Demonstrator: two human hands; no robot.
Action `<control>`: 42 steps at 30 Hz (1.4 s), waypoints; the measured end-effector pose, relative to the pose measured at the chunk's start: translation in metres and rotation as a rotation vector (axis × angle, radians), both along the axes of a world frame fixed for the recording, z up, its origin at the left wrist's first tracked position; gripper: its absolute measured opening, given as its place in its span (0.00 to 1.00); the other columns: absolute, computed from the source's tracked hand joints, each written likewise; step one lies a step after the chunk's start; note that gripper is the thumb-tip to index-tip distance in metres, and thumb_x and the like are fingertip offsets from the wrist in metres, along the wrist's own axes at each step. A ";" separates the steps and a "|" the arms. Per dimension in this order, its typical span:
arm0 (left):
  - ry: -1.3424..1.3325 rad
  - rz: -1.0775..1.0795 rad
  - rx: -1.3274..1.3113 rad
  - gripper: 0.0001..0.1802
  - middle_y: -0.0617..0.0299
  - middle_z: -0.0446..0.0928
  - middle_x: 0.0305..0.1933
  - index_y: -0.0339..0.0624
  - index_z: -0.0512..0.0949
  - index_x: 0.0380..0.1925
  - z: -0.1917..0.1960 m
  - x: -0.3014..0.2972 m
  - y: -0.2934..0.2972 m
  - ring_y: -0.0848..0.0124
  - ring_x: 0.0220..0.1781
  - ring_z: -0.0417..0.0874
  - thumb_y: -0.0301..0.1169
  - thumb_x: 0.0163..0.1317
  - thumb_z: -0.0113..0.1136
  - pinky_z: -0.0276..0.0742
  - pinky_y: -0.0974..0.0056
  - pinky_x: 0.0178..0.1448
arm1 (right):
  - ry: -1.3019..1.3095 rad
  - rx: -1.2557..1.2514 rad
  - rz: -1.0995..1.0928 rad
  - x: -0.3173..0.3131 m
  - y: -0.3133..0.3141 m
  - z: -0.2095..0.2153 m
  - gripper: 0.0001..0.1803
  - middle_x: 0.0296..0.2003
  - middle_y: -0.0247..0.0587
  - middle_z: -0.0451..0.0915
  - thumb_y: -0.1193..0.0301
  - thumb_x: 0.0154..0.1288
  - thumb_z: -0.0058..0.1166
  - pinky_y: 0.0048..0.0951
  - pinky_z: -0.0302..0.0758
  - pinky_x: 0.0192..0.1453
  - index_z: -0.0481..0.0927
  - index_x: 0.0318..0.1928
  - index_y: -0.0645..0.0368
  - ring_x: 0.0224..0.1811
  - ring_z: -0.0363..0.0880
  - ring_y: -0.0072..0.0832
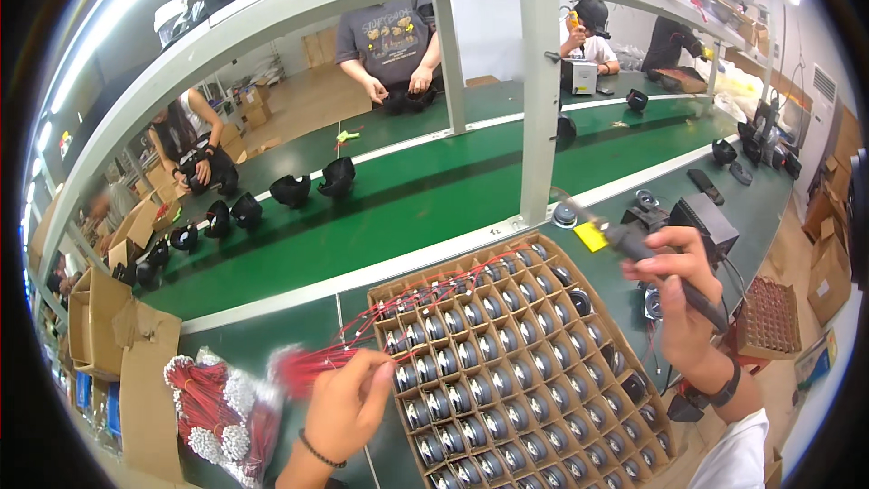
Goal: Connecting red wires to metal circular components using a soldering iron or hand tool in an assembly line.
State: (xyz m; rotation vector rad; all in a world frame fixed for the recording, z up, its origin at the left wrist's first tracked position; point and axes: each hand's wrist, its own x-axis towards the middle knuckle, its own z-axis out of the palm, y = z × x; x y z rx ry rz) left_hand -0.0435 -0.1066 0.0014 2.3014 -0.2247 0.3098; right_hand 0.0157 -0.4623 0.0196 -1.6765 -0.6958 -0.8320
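Observation:
My right hand [683, 294] is wrapped round the dark handle of a soldering iron [629, 243], its tip pointing up and left, blurred. At the lower middle, my left hand [348, 412] has thumb and forefinger pinched on what looks like a thin red wire, beside the left edge of a cardboard tray. The divided tray [579, 371] holds small round speakers [520, 376] in rows of cells. Red wires [425, 294] lie across its far left cells. Behind my left hand is a blurred bundle of red wires [303, 371].
A plastic bag of red wires with white connectors [213, 407] lies left. A yellow pad [591, 235] and a dark box-shaped device [704, 225] sit right. Beyond a white frame post [539, 81], black shells [337, 178] stand on a green conveyor [407, 208]. Several people work across it.

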 end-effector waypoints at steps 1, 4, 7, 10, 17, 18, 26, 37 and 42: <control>0.037 0.015 -0.034 0.05 0.62 0.70 0.13 0.36 0.79 0.36 -0.003 0.005 -0.001 0.80 0.14 0.66 0.27 0.68 0.59 0.59 0.68 0.21 | 0.004 -0.199 -0.056 0.005 0.000 0.008 0.14 0.48 0.51 0.76 0.64 0.72 0.53 0.29 0.82 0.46 0.84 0.44 0.64 0.42 0.83 0.32; 0.083 0.048 0.038 0.05 0.62 0.68 0.12 0.36 0.79 0.34 -0.001 0.020 -0.005 0.80 0.13 0.64 0.28 0.67 0.60 0.57 0.68 0.21 | 0.113 -0.085 0.166 0.025 0.034 0.006 0.11 0.43 0.47 0.79 0.77 0.58 0.68 0.26 0.81 0.45 0.83 0.42 0.64 0.41 0.83 0.28; 0.087 0.087 0.036 0.05 0.63 0.66 0.11 0.38 0.81 0.31 -0.003 0.034 -0.008 0.76 0.12 0.64 0.28 0.63 0.63 0.57 0.67 0.21 | 0.341 0.067 0.346 0.040 0.058 0.001 0.15 0.40 0.43 0.79 0.81 0.53 0.72 0.24 0.81 0.44 0.80 0.41 0.65 0.39 0.82 0.24; 0.075 0.105 0.058 0.05 0.62 0.65 0.10 0.38 0.82 0.29 -0.010 0.047 -0.006 0.74 0.11 0.64 0.28 0.61 0.64 0.58 0.66 0.21 | 0.457 0.057 0.415 0.059 0.073 -0.004 0.15 0.36 0.40 0.78 0.82 0.54 0.71 0.22 0.81 0.43 0.77 0.39 0.65 0.39 0.82 0.21; -0.012 0.098 0.063 0.04 0.64 0.64 0.10 0.40 0.82 0.27 -0.028 0.074 -0.001 0.75 0.12 0.64 0.27 0.55 0.68 0.59 0.68 0.22 | 0.524 0.093 0.429 0.074 0.073 -0.035 0.15 0.34 0.40 0.77 0.80 0.52 0.71 0.21 0.77 0.43 0.76 0.36 0.62 0.36 0.76 0.22; 0.004 0.096 0.067 0.04 0.64 0.64 0.10 0.40 0.82 0.27 -0.027 0.076 -0.002 0.75 0.12 0.64 0.27 0.55 0.68 0.59 0.68 0.22 | 0.562 0.092 0.423 0.072 0.070 -0.035 0.15 0.34 0.41 0.77 0.80 0.52 0.71 0.21 0.77 0.43 0.76 0.36 0.62 0.36 0.76 0.22; 0.107 0.042 0.046 0.03 0.61 0.67 0.17 0.38 0.81 0.33 -0.020 0.081 -0.006 0.74 0.17 0.66 0.25 0.61 0.64 0.64 0.69 0.24 | 0.562 0.011 0.393 0.079 0.048 -0.056 0.16 0.36 0.44 0.77 0.81 0.52 0.71 0.17 0.79 0.39 0.77 0.37 0.61 0.34 0.79 0.21; 0.057 0.062 0.010 0.05 0.64 0.65 0.14 0.37 0.80 0.28 -0.033 0.082 -0.013 0.77 0.15 0.64 0.25 0.57 0.67 0.62 0.70 0.22 | 0.385 -0.164 0.407 0.078 0.053 -0.060 0.16 0.36 0.43 0.82 0.78 0.44 0.78 0.19 0.81 0.37 0.85 0.35 0.58 0.34 0.85 0.25; 0.038 0.079 -0.036 0.06 0.64 0.66 0.14 0.38 0.79 0.27 -0.041 0.083 -0.015 0.78 0.15 0.64 0.25 0.57 0.68 0.61 0.71 0.22 | 0.357 -0.229 0.408 0.078 0.054 -0.061 0.17 0.35 0.40 0.82 0.78 0.44 0.78 0.19 0.81 0.36 0.86 0.36 0.58 0.33 0.86 0.24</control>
